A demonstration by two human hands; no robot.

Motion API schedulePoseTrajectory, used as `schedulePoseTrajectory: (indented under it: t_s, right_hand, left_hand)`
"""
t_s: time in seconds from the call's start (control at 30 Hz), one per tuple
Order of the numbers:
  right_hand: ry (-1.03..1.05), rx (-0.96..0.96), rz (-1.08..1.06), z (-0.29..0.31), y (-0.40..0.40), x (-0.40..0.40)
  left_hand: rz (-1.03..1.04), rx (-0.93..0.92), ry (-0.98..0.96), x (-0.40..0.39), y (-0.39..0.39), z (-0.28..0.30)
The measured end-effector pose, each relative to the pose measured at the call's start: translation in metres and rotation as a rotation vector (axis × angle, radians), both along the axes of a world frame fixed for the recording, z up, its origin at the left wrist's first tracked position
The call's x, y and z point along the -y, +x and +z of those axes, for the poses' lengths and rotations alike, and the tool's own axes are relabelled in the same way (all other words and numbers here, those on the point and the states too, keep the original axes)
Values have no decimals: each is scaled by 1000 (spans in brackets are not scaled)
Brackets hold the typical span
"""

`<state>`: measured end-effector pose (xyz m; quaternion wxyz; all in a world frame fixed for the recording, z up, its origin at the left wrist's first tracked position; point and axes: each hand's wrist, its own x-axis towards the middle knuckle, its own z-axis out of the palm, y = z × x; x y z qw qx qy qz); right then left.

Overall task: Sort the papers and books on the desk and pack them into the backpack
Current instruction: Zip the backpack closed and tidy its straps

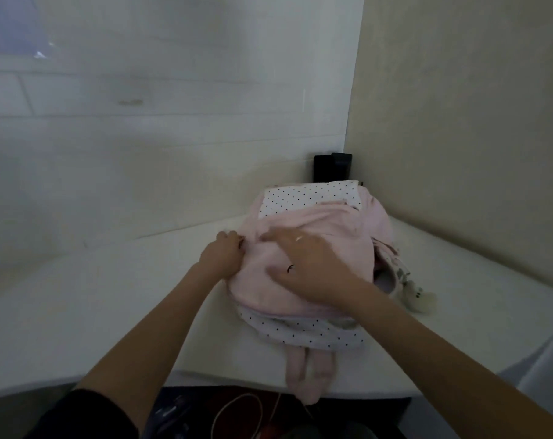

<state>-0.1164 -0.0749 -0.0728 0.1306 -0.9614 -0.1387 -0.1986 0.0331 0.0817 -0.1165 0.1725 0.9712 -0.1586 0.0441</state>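
While one pink backpack lies flat near the far right corner of the white desk, both of the person's hands are on it. Its bottom end, with a white panel of black dots, points toward the back wall, and a second dotted panel shows at its near end. Two pink straps run from that near end and hang over the desk's front edge. One pale charm lies on the desk just beside the backpack's right side, where the bag's side gapes a little.

The left hand is at the backpack's left edge, its fingers curled and pinching something small there, likely the zipper, though the blur hides what exactly. The right hand lies across the middle of the pink fabric with fingers fairly straight, pressing down on it; one ring shows on a finger and one small dark mark sits on the back of the hand.

Two dark boxy objects stand side by side in the desk's far right corner, just behind the backpack. Below the front edge, one light cable loops in the dark.
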Motion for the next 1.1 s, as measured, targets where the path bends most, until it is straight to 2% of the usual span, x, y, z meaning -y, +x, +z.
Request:
schedulePoseTrajectory:
  t_s: [0.03,0.07,0.13,0.27,0.33,0.4,0.47,0.57,0.67,0.73,0.8,0.87,0.9,0.97,1.0,1.03,1.1]
  right_hand:
    - [-117,-156,62,-10,-1,-12]
    - [-238,-216,71,-22,-1,-19]
    - [-334,-159,30,-46,5,-19]
    - [-369,-6,-32,-60,20,-13]
    - [-380,58,-47,-63,26,-14]
    - [-363,6,-58,-62,34,-12]
    - [-378,-79,-81,-60,44,-9]
    - [-368,-92,-125,-61,58,-9]
    - [-325,-133,-161,-57,62,-10]
    - [-221,-144,-152,-49,58,-16]
    - [-79,-59,-146,-44,50,-28]
    - [-105,96,-102,-48,45,-44]
    - [-109,91,-82,-51,46,-50]
    - [-23,44,-67,-59,54,-58]
    - [84,60,-41,-65,59,-60]
    - [196,86,-26,-68,63,-62]
    - [442,111,-53,-72,66,-63]
  left_hand:
    - [26,5,41,-4,0,0]
    - [29,11,83,-7,-1,0]
    - [30,44,157,-14,-2,-2]
    - [71,67,159,-41,-3,-13]
    - [60,140,151,-52,-9,-18]
    - [14,208,121,-58,-25,-20]
    - [-48,198,53,-61,-46,-22]
    - [-136,172,-36,-48,-74,-21]
    - [-211,138,-183,-20,-89,-21]
    - [-246,87,-367,-9,-92,-24]
    - [-237,127,-547,-5,-91,-29]
    - [-190,222,-668,-8,-90,-32]
    - [-170,263,-712,-12,-88,-32]
    - [-171,333,-758,-26,-81,-31]
    - [-175,371,-763,-34,-75,-31]
    - [-166,404,-725,-42,-65,-33]
    - [-190,462,-528,-49,-43,-36]
